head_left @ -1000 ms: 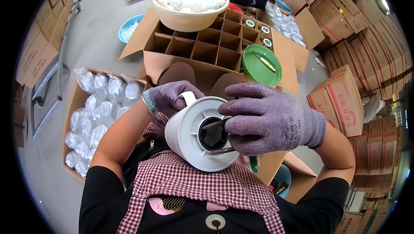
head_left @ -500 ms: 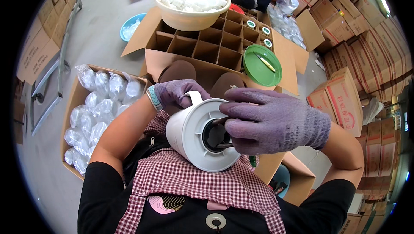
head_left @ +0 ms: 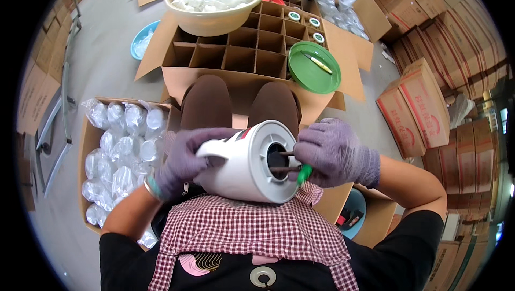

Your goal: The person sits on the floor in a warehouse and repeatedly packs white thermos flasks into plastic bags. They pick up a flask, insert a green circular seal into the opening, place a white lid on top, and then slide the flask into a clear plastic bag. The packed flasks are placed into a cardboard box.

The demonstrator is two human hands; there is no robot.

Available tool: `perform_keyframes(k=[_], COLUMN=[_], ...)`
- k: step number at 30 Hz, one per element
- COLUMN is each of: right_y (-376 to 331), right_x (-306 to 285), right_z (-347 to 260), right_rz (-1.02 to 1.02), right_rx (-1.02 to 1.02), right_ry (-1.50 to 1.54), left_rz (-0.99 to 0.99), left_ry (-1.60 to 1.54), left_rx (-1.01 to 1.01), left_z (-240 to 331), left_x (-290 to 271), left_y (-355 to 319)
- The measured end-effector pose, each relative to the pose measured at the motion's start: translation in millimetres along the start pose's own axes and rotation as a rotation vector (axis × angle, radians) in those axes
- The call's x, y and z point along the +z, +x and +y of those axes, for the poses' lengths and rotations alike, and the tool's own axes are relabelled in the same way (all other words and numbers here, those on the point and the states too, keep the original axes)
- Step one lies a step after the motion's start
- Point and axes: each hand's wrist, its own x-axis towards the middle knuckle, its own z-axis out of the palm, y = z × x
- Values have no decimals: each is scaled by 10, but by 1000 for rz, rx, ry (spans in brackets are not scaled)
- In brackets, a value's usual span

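Note:
A white jug (head_left: 230, 175) with a side handle lies tilted across my lap, its round base turned up to the right. My gloved left hand (head_left: 194, 158) is wrapped round its side by the handle. At the base, my gloved right hand (head_left: 338, 154) grips a tool with a green end (head_left: 304, 174). Two dark prongs of this tool reach into the round dark hole (head_left: 277, 160) in the middle of the base. How far they go in is hidden.
A divided carton (head_left: 230, 60) stands ahead, bearing a cream basin (head_left: 214, 20) of white pieces and a green tray (head_left: 316, 79) with a yellow pen-like tool. At left, a carton holds plastic-wrapped items (head_left: 123, 151). A blue bowl (head_left: 354, 205) sits at right; a co-worker crouches beyond.
The jug has turned so its base faces more to the right. My left hand has shifted lower round its side. My right hand has drawn rightward, showing the tool's green end.

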Motion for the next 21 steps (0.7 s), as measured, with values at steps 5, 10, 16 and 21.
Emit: perform_keyframes(k=[5,10,16,21], right_y=[-146,-126,-389,-458], right_x=[242,355,913,1503], right_z=[-25,592,2762,3567], right_rz=[101,371,739,381], right_rx=[471,459,865,1033], right_ry=[300,846,115,14], left_rz=[282,368,388,328], left_ry=[454,363,-275,-28], left_rx=[197,151,-93,85], left_z=[-178,-46,-133,-448], left_x=[394,334,312,377], left_y=[-223,138,810,865])
